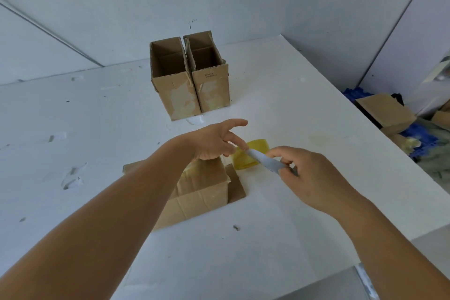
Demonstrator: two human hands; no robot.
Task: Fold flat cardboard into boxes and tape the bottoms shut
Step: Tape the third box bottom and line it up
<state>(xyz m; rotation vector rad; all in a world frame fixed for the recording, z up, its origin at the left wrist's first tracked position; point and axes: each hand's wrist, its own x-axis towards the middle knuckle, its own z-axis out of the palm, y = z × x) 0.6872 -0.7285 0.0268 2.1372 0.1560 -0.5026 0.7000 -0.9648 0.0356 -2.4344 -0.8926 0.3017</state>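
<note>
Nearest, the brown cardboard box (194, 192) is lying on the white table (280, 238) with its taped bottom turned up, under the left forearm. The right hand (309, 178) is gripping a grey flat blade (264, 160), fingers curled round it. The left hand (216, 140) is hovering over the box's far end with fingers spread, one fingertip meeting the blade tip; whether it is pinching tape, I cannot tell. Just behind is sitting the yellow translucent tape roll (250, 154). The taping step appears to be closing: next, cutting the strip free calls for tension. Farther back, two upright open brown boxes (190, 75) are standing side by side.
</note>
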